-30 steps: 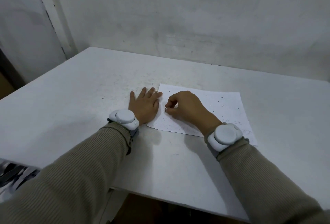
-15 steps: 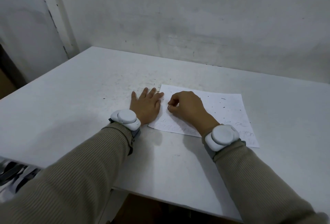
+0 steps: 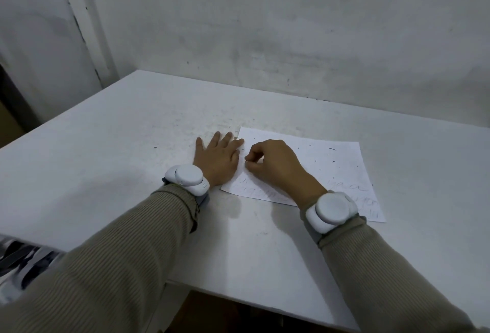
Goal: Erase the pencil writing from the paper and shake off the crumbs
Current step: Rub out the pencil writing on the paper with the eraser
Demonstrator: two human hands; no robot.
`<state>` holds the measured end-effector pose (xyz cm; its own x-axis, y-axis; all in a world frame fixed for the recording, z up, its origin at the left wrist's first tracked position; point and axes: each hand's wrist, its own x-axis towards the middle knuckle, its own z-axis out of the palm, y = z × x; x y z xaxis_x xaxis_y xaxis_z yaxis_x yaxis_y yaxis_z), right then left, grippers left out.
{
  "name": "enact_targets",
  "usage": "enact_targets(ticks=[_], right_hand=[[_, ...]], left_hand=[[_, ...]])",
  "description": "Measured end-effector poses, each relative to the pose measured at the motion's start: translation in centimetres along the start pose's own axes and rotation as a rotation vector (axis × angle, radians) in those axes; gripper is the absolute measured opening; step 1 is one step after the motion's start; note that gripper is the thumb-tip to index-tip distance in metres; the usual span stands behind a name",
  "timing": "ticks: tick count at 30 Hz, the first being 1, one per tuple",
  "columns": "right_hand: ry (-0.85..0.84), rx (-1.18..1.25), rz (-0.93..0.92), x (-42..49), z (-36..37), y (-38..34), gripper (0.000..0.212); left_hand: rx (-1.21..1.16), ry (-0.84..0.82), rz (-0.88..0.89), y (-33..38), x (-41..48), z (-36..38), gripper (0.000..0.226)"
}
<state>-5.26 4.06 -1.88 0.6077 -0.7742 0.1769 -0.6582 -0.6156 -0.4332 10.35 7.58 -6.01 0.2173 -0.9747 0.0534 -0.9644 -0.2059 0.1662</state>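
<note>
We noted left hand [image 3: 216, 159] flat on table [image 3: 106, 147], fingers straight and slightly spread, thumb side overlapping left edge of paper [image 3: 342, 165]. Paper lay flat near table's middle. Right hand [image 3: 275, 166] rested on sheet's left part, fingers curled, pinching small object [image 3: 247, 161] against it; we could not identify object. Dark crumbs [image 3: 332, 149] dotted right half. Pencil writing [image 3: 347, 188] showed along near edge.

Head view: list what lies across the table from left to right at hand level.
In order: left wristband → left hand, flat on the sheet's edge → eraser → right hand pinching it → right wristband. The paper is left out, since it runs under both hands.
</note>
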Motion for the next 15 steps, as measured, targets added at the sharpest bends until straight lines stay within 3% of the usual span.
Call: enact_targets(ticks=[4, 10, 15], right_hand=[[-0.057, 0.004, -0.032, -0.1, -0.4, -0.3, 0.007], [0.032, -0.088, 0.024, 1.0, 0.1, -0.7, 0.014], [-0.078, -0.034, -0.059, -0.1, -0.5, -0.5, 0.008]], left_hand=[[0.000, 0.005, 0.001, 0.1, -0.1, -0.1, 0.049], [0.000, 0.011, -0.001, 0.1, -0.1, -0.1, 0.048], [-0.009, 0.007, 0.003, 0.0, 0.0, 0.0, 0.049]])
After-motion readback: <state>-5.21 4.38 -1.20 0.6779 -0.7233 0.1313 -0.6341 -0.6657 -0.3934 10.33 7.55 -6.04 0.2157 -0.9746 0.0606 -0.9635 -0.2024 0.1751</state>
